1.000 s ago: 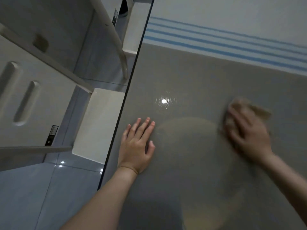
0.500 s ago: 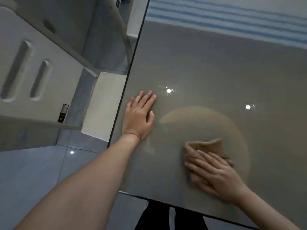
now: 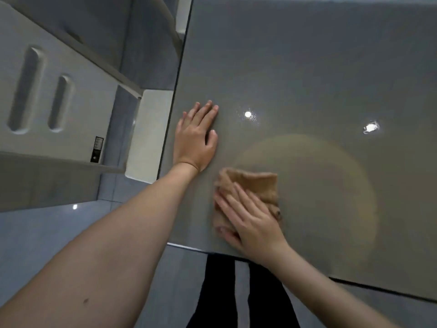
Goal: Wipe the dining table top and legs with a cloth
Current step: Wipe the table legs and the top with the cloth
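My right hand (image 3: 250, 221) lies flat with fingers spread, pressing the folded tan cloth (image 3: 253, 185) against the grey tabletop (image 3: 307, 67) near its front left corner. My left hand (image 3: 196, 140) rests open, palm down, on the tabletop just beside its left edge, a little beyond the cloth and not touching it. White chairs (image 3: 71, 102) stand left of the tabletop.

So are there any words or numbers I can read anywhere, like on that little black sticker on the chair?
None can be read.
Black sticker on the chair: pale marks, too small and blurred to read.
Table, cloth, left hand and right hand: no writing.
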`<act>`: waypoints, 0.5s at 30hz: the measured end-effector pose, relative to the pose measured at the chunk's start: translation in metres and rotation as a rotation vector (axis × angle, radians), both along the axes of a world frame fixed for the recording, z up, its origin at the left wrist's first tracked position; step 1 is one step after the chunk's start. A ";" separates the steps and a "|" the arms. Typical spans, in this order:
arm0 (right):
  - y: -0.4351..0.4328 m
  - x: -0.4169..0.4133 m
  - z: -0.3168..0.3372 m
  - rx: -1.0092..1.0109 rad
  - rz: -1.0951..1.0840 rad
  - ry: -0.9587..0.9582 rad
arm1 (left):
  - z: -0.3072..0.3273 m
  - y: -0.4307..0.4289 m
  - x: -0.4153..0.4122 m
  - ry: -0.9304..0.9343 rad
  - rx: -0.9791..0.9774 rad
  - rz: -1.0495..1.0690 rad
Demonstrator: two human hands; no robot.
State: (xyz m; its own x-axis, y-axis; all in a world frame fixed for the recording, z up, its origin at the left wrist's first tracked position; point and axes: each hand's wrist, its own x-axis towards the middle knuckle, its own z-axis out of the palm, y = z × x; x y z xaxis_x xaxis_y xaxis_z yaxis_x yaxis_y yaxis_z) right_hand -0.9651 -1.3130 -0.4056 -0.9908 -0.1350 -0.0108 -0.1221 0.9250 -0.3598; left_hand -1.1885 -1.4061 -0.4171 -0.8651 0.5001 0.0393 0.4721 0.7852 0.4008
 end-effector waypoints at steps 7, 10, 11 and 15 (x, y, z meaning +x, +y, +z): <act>0.121 0.047 -0.001 0.091 -0.551 -0.060 | -0.002 -0.001 0.001 0.015 -0.007 -0.003; 0.101 -0.008 -0.004 0.090 -1.021 -0.043 | -0.002 -0.002 -0.001 0.014 -0.027 -0.021; 0.078 -0.025 -0.004 0.081 -1.107 -0.048 | -0.002 -0.003 0.000 0.000 -0.016 -0.030; -0.074 -0.053 -0.009 0.079 -1.075 -0.040 | -0.003 -0.007 -0.004 -0.063 -0.036 -0.084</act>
State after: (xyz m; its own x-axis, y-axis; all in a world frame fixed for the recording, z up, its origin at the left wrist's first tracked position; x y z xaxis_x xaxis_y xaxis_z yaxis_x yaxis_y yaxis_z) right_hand -1.0186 -1.3871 -0.4145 -0.5889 0.8080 -0.0163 0.7784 0.5617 -0.2804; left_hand -1.1925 -1.4133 -0.4198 -0.8201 0.5712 -0.0333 0.5118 0.7583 0.4038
